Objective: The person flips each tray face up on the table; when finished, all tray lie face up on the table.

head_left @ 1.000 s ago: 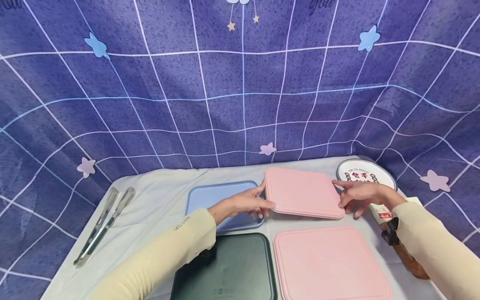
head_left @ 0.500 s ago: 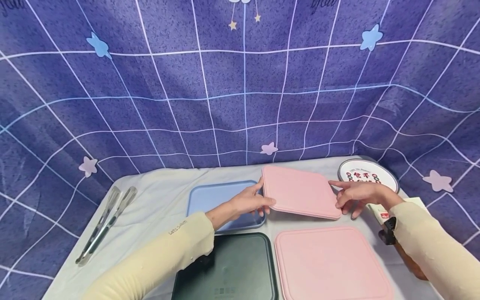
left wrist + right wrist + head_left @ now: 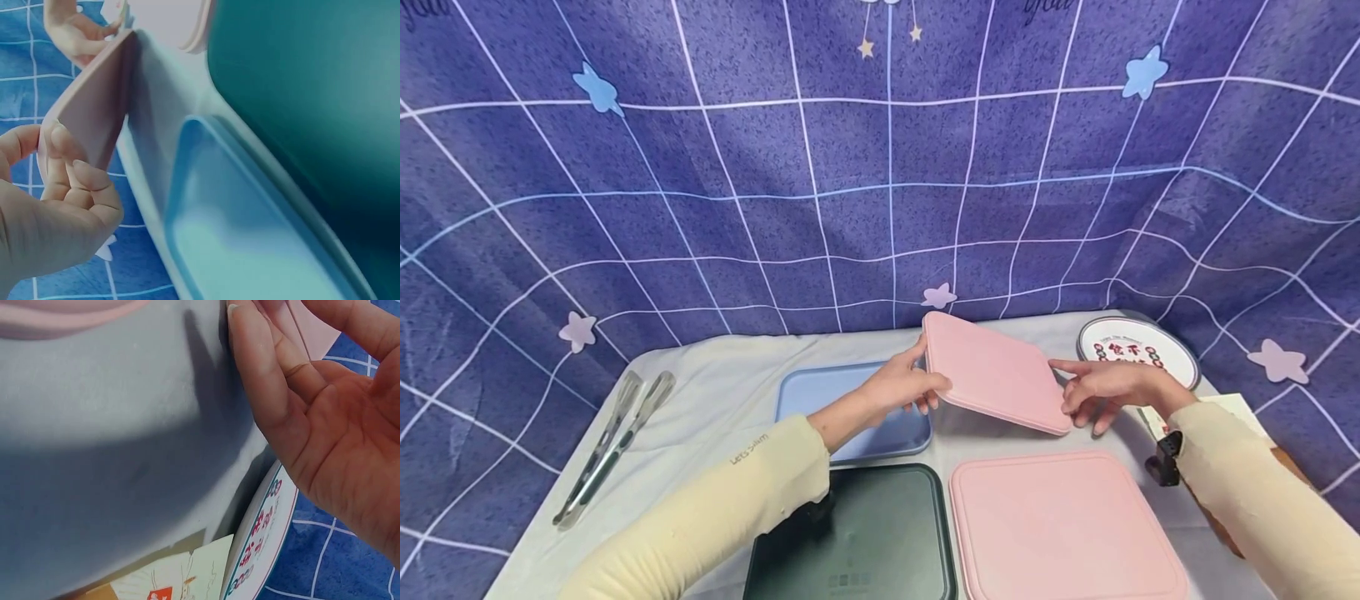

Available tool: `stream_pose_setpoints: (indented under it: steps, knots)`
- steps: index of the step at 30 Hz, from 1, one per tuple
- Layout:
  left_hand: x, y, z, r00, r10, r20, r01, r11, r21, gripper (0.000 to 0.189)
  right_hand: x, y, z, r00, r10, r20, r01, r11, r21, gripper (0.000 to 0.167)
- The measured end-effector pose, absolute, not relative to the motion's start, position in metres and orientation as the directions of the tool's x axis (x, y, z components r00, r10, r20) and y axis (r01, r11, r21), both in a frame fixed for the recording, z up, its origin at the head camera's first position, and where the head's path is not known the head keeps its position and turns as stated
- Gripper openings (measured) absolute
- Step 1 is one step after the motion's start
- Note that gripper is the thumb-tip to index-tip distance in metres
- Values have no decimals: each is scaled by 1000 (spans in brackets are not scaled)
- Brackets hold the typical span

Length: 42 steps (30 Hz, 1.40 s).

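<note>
A small pink rectangular board (image 3: 988, 375) with rounded corners is held tilted over the back of the table, its left end higher than its right. My left hand (image 3: 895, 387) pinches the left edge, thumb on the top face and fingers underneath, as the left wrist view also shows. On the opposite side my right hand (image 3: 1101, 396) holds the right edge, with bent fingers at the near corner and the index finger along the side. The board's underside (image 3: 100, 103) appears smooth in the left wrist view.
A blue shallow tray (image 3: 820, 396) lies left of the held board, partly behind my left hand. Nearer are a dark green board (image 3: 880, 533) and a larger pink board (image 3: 1063, 525). Metal tongs (image 3: 606, 458) lie far left. An oval plate (image 3: 1138, 354) and a paper-labelled packet (image 3: 169, 578) stand right.
The left end of the small pink board has risen, making it steeper. My right hand has shifted slightly left with the right edge. Both hands keep hold.
</note>
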State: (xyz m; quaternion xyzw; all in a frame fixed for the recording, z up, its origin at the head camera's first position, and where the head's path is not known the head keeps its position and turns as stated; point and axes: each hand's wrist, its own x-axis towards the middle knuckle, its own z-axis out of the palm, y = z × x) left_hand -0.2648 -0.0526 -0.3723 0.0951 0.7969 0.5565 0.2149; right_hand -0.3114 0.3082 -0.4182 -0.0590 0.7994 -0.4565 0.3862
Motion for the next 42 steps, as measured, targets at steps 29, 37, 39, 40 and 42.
stream_pose_setpoints:
  steps: [29,37,39,40,42]
  knots:
    - [-259,-32,-323,-920,377,-102,38,348,937,97,-313,284,-417,-689,-449,-569,236,603,-762,107]
    - [-255,-27,-321,-936,341,-94,15,302,953,98,-310,278,-407,-700,-401,-591,215,671,-710,106]
    - [-254,-27,-320,-938,335,-94,13,303,953,97,-310,276,-399,-707,-378,-597,200,703,-682,105]
    - [-254,-26,-320,-939,331,-92,13,302,953,97,-310,274,-394,-711,-369,-599,191,718,-669,104]
    - [-253,-26,-320,-943,322,-87,15,302,953,96,-313,270,-380,-726,-356,-588,164,741,-651,101]
